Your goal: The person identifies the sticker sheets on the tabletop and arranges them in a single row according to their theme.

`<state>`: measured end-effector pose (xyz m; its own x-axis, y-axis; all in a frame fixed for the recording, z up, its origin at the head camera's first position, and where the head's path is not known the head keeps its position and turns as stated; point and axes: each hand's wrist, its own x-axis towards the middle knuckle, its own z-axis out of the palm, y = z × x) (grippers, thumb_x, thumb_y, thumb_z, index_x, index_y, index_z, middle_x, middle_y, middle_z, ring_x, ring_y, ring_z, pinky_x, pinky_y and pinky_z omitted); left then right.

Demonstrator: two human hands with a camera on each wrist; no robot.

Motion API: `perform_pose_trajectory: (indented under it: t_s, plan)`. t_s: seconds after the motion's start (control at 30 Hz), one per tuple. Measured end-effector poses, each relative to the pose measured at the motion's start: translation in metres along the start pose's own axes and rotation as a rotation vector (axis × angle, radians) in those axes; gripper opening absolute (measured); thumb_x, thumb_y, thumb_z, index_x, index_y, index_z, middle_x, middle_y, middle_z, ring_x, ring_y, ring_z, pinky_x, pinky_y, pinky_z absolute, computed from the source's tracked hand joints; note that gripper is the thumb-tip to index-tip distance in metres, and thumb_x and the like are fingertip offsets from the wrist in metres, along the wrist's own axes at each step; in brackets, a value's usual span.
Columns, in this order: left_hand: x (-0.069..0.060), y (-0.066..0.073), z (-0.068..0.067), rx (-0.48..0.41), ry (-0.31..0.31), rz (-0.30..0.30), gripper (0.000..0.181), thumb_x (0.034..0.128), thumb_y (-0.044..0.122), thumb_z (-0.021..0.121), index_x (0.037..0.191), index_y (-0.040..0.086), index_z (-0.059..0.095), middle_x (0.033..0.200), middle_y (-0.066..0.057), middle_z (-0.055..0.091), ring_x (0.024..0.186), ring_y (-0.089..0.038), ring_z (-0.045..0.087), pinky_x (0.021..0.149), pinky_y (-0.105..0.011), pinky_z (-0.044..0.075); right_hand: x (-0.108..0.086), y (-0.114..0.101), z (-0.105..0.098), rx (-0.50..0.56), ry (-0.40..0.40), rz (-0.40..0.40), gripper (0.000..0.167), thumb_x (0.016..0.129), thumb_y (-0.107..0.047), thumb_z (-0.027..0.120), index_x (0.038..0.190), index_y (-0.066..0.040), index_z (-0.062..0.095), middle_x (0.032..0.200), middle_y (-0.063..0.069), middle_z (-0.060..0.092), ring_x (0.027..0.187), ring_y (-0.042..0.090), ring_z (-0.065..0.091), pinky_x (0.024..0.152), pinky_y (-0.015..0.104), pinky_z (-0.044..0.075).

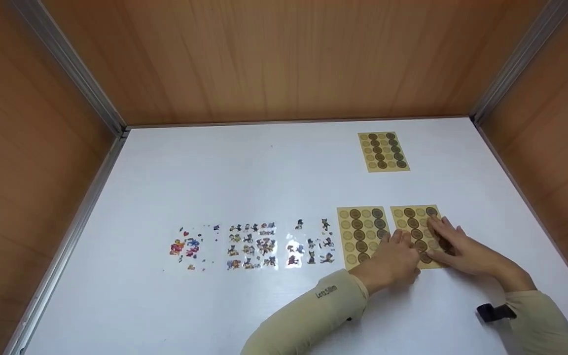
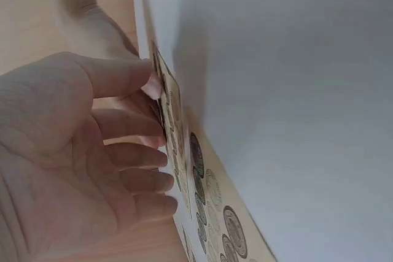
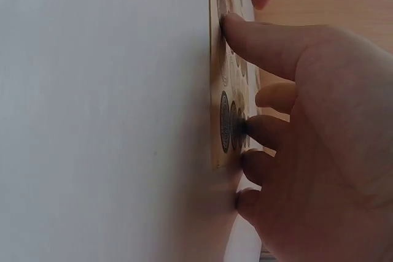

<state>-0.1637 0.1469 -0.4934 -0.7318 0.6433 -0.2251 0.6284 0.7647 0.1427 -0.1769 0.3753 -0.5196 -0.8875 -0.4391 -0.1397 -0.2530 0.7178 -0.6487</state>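
My right hand rests on the rightmost kraft-brown sheet of round stickers, thumb and fingers spread and touching it. In the right wrist view its thumb presses the sheet's surface near one edge. My left hand lies palm down over the gap between this sheet and a matching sheet to its left. Its fingers are loosely bent in the left wrist view, and nothing is gripped between them. Both sheets carry columns of pale and dark circles; the hands hide parts of them.
Farther back lies a third brown sticker sheet. To the left, three clear sheets of colourful cartoon stickers lie in a row: one sheet, a fuller sheet and a sparser one. Wood-patterned walls enclose the white table.
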Motion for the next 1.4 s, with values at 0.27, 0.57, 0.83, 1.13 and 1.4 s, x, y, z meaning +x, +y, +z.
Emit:
perform_pose_trajectory:
  t_s: [0.27, 0.57, 0.83, 1.13, 1.4]
  plan:
    - [0.0, -0.003, 0.003, 0.171, 0.004, -0.029, 0.064, 0.1015, 0.056, 0.051, 0.153, 0.018, 0.047, 0.161, 0.0, 0.035, 0.149, -0.018, 0.028, 0.121, -0.038, 0.027, 0.001, 0.012, -0.017, 0.001, 0.028, 0.088, 0.073, 0.107, -0.029, 0.053, 0.16, 0.003, 0.015, 0.162, 0.034, 0.008, 0.147, 0.056, 0.003, 0.117, 0.069, 0.005]
    - [0.005, -0.004, 0.0, 0.186, -0.025, -0.072, 0.062, 0.103, 0.055, 0.047, 0.151, 0.016, 0.05, 0.161, -0.004, 0.036, 0.149, -0.019, 0.029, 0.122, -0.036, 0.025, 0.003, 0.013, -0.022, -0.016, -0.03, 0.075, 0.072, 0.104, -0.027, 0.059, 0.156, 0.009, 0.024, 0.162, 0.034, 0.01, 0.146, 0.058, -0.002, 0.117, 0.07, 0.0]
    - [0.007, -0.003, 0.002, 0.212, -0.007, -0.09, 0.063, 0.1037, 0.054, 0.046, 0.151, 0.012, 0.049, 0.157, -0.003, 0.043, 0.146, -0.018, 0.036, 0.121, -0.038, 0.027, 0.006, 0.013, -0.019, -0.021, -0.03, 0.078, 0.073, 0.104, -0.029, 0.059, 0.156, 0.008, 0.024, 0.162, 0.032, 0.011, 0.147, 0.057, -0.002, 0.117, 0.07, 0.001]
    - [0.009, -0.006, 0.0, 0.168, -0.012, -0.077, 0.062, 0.0986, 0.06, 0.054, 0.145, 0.019, 0.058, 0.154, -0.002, 0.047, 0.144, -0.02, 0.038, 0.122, -0.039, 0.025, 0.006, 0.014, -0.02, -0.012, -0.039, 0.097, 0.073, 0.104, -0.031, 0.059, 0.157, 0.005, 0.024, 0.163, 0.031, 0.01, 0.147, 0.056, -0.002, 0.118, 0.069, 0.0]
    - [0.009, -0.007, -0.004, 0.166, -0.021, -0.06, 0.053, 0.0963, 0.062, 0.056, 0.136, 0.027, 0.064, 0.148, 0.002, 0.052, 0.14, -0.017, 0.042, 0.122, -0.04, 0.024, 0.006, 0.014, -0.022, -0.007, -0.049, 0.108, 0.074, 0.104, -0.031, 0.057, 0.158, 0.004, 0.021, 0.163, 0.031, 0.008, 0.147, 0.056, -0.003, 0.118, 0.069, -0.001]
